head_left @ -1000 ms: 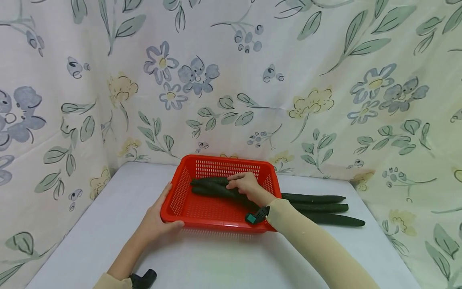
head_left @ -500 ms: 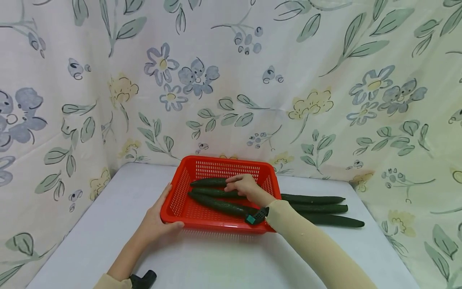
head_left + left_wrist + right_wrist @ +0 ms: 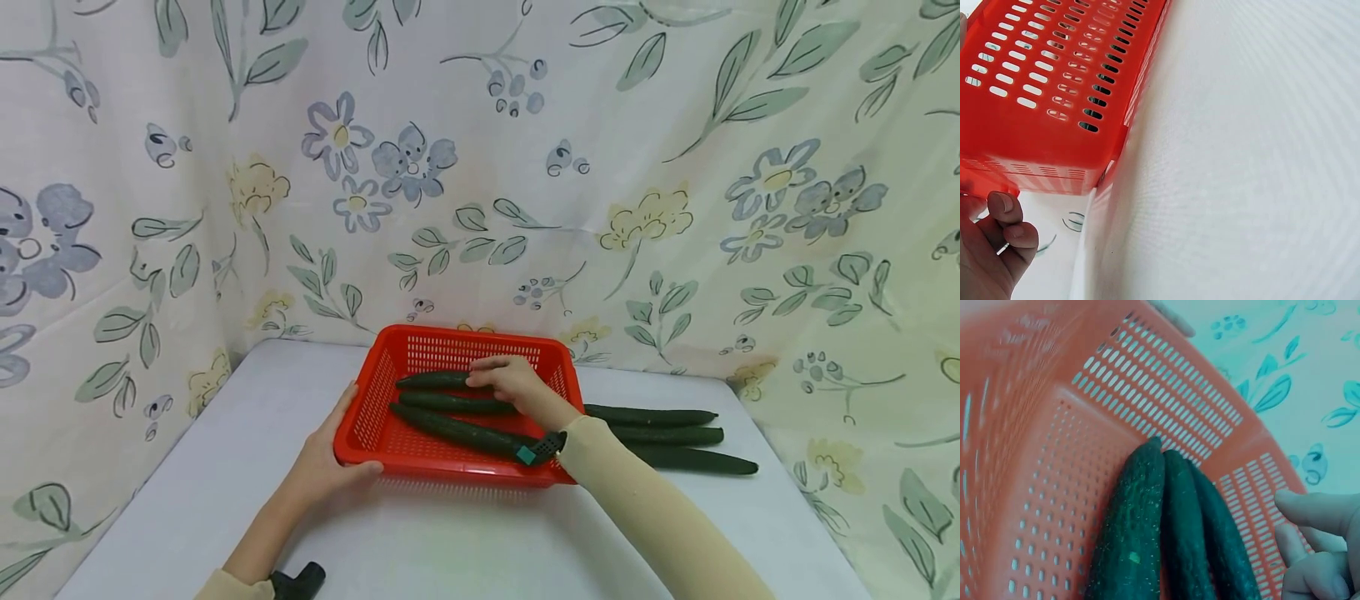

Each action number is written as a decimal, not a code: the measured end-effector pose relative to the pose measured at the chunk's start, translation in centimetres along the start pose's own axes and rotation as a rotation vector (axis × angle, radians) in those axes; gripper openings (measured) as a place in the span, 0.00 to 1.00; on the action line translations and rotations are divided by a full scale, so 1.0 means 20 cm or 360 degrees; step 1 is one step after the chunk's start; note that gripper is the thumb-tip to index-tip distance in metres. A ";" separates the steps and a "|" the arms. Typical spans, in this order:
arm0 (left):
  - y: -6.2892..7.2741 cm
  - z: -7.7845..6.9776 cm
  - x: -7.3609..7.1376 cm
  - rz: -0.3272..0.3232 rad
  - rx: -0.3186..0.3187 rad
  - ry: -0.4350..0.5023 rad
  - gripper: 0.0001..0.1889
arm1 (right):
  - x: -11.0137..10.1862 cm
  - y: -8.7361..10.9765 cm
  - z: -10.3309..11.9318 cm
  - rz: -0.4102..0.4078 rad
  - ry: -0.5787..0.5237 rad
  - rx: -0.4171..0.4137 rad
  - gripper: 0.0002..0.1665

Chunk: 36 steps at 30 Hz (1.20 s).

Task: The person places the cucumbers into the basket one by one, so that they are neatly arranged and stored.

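Observation:
A red plastic basket [image 3: 450, 469] with slotted walls stands on the table, and my left hand [image 3: 322, 462] holds its near left corner, thumb along the front. In the left wrist view, curled fingers [image 3: 1013, 228] sit by the basket's rim. Three dark green cucumbers lie lengthwise inside: a front one [image 3: 450, 427], a middle one [image 3: 450, 403] and a rear one [image 3: 433, 380]. Above the rear two hovers my right hand [image 3: 517, 387], its fingers loosely bent with nothing between them. The right wrist view shows these fingers [image 3: 1313, 512] beside the cucumbers, apart from them. Its forearm hides the cucumbers' right ends.
To the right of the basket, three more cucumbers lie side by side on the white table: a rear [image 3: 652, 415], a middle [image 3: 667, 436] and a front one [image 3: 701, 460]. A floral curtain [image 3: 480, 167] hangs behind and along both sides.
My right hand has let go of the front cucumber, which has come to lie nearer the basket's front, and has risen slightly. The left hand has stayed at the corner.

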<state>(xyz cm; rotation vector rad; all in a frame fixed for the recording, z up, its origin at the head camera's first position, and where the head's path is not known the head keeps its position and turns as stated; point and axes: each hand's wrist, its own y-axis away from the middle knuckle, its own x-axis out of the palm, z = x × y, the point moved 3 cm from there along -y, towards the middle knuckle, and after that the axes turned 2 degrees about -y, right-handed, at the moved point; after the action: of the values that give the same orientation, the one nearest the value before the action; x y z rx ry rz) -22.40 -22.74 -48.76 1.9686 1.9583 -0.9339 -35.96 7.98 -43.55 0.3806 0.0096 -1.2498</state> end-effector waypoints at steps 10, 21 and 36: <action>-0.01 0.00 0.01 -0.0005 0.0004 -0.0001 0.64 | -0.13 0.09 0.06 -0.0019 0.0093 -0.0061 0.23; 0.01 0.00 -0.01 -0.0008 0.0033 -0.0002 0.64 | -0.36 0.28 0.00 -0.0121 0.0042 -0.0149 0.27; 0.00 0.01 0.00 -0.0013 0.0013 -0.0012 0.65 | -0.73 0.48 -0.23 -0.0314 -0.0171 -0.0164 0.36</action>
<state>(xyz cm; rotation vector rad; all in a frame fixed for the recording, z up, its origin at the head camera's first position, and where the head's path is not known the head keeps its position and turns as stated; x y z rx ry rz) -22.47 -22.88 -48.88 1.9597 1.9631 -0.9516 -30.98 25.14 -42.06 0.2264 0.0200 -1.4575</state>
